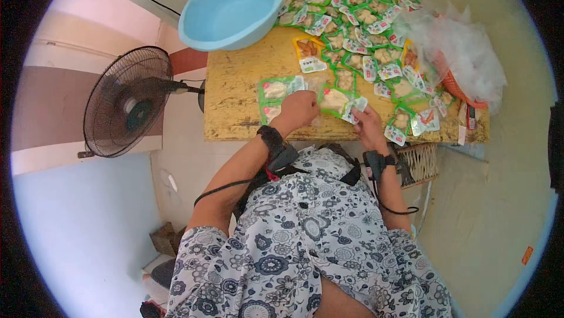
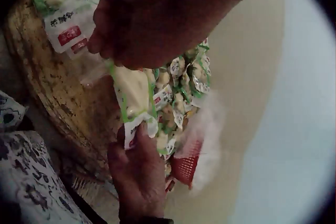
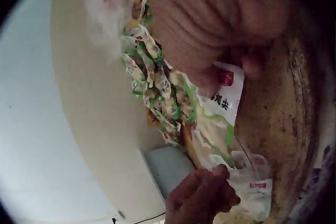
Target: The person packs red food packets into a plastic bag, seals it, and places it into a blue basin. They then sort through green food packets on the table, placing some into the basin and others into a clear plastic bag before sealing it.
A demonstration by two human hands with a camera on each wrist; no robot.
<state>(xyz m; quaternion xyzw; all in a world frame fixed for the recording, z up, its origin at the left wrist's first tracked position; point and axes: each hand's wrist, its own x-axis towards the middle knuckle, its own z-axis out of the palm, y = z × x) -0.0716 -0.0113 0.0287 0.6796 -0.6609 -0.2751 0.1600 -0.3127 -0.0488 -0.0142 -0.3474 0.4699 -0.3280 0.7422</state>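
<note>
A green-edged food packet (image 1: 333, 100) with a pale filling is held between both hands over the table's front edge. My right hand (image 1: 369, 124) pinches its white printed end (image 3: 228, 90) between thumb and fingers. At the opposite end, the left hand (image 1: 298, 109) has its fingers curled on the packet's clear plastic edge (image 2: 97, 74); the back of the hand hides part of that grip in the head view. Just left of it, two similar packets (image 1: 275, 90) lie one above the other, partly behind the left hand and wrist.
Many green-edged packets (image 1: 367, 17) are heaped across the back and right of the worn yellow table (image 1: 235, 94). A blue basin (image 1: 232, 6) stands at the back left. Clear plastic bags (image 1: 464, 47) cover a red basket (image 1: 455, 86) at right. A fan (image 1: 129, 103) stands left.
</note>
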